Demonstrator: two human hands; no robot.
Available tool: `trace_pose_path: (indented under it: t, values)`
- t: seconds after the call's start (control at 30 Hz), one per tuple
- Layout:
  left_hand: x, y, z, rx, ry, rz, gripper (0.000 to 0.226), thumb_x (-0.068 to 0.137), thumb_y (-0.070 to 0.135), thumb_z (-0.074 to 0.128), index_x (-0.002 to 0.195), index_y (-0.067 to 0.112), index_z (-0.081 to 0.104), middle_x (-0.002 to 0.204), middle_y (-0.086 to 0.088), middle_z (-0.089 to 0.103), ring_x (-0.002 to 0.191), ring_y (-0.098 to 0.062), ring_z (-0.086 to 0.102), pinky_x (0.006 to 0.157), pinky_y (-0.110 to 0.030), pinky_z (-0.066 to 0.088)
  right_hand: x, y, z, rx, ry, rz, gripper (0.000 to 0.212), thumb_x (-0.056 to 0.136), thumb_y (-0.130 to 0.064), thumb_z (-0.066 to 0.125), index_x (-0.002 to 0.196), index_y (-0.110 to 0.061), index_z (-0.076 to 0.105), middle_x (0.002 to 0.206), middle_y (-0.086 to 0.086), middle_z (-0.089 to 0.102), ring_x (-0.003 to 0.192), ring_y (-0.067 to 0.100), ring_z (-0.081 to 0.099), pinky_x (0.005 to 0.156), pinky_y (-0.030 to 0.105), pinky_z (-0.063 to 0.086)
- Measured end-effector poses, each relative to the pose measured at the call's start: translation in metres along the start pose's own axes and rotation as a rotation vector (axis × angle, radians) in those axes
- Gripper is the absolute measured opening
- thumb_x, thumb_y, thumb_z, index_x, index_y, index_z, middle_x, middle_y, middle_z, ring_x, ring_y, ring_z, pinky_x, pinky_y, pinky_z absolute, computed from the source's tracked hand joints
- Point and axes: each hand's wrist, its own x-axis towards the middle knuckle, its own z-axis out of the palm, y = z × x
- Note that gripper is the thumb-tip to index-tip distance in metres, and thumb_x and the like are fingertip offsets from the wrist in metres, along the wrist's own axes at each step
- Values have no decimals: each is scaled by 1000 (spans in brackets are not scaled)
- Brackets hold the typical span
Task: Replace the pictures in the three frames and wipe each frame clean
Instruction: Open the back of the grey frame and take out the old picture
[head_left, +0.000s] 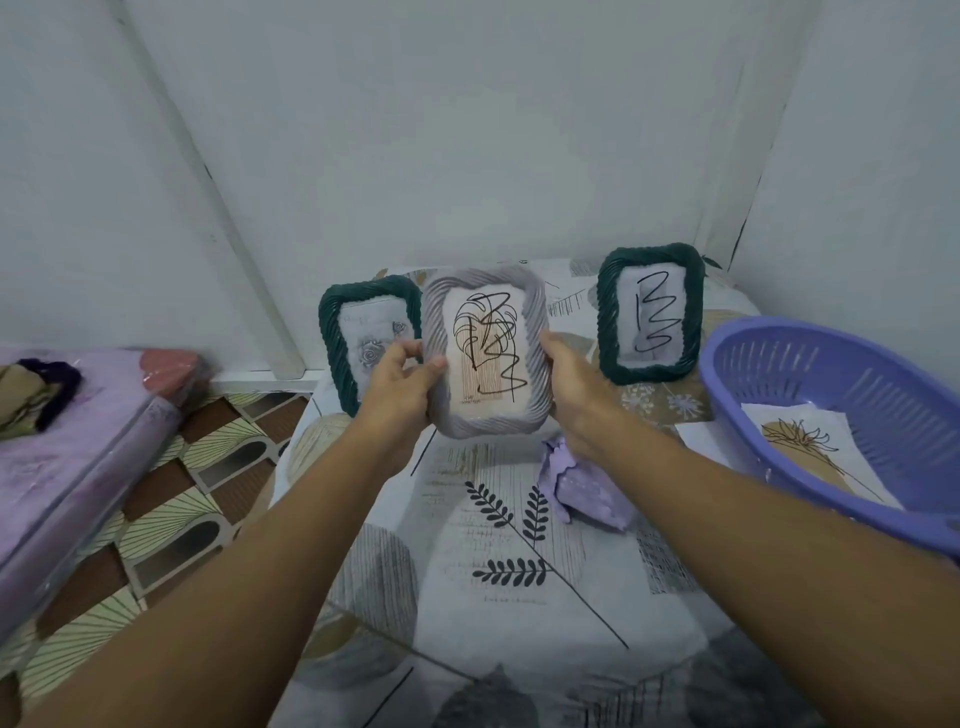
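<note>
Surface (498, 545): leaf-print cloth, carrying the frames, lilac basket at 3 o'clock.
Grey frame (485, 353): held upright above the surface at 12 o'clock, long axis vertical, scribbled leaf picture facing the camera.
Purple cloth (576, 483): crumpled just below the right hand, nearer it than the left.
Left hand (402, 387): gripping frame's left edge.
Right hand (574, 387): curled round right edge.

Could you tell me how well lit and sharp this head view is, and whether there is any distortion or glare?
Head view: soft, even indoor light with faint shadows; the grey frame held by the left hand and right hand is sharp enough to read its scribble; wide-angle bending curves the wall pipe and purple basket; no strong glare.
</note>
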Motion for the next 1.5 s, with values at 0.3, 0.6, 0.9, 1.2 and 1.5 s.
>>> trace_pose_path:
  t: [0.3,0.6,0.9,1.2,1.5]
  values:
    - [-34,-12,-33,-66,14,-28,13,104,10,55,117,11,56,107,-13,77,89,-25,75,74,-43,62,-31,21,24,100,-21,30,44,104,-48,45,116,-16,73,107,2,78,105,25,72,103,49,52]
    - [-42,-13,-49,-48,52,-109,20,104,15,57,123,9,60,117,-9,73,98,-23,72,77,-39,60,-36,25,37,22,-34,-85,60,86,-69,60,117,-19,72,108,1,78,107,27,71,104,53,50]
    - [-66,10,-45,348,201,207,28,99,45,61,111,20,64,95,2,70,84,-13,67,72,-29,51,-66,27,58,-548,102,-613,42,105,-50,44,71,-26,47,67,-9,49,65,10,46,61,34,38]
    - [-70,23,-40,284,322,127,29,90,37,73,92,10,64,85,-8,76,68,-17,75,69,-35,60,-89,41,76,-1091,119,-929,38,105,-50,41,137,-37,58,86,-5,51,73,21,56,66,39,50]
    - [-70,14,-65,132,248,-36,10,97,10,63,89,3,63,54,0,57,38,-6,46,39,-17,32,-93,43,65,-1040,-134,-783,47,103,-57,34,137,-35,56,119,-5,64,103,19,61,84,38,51]
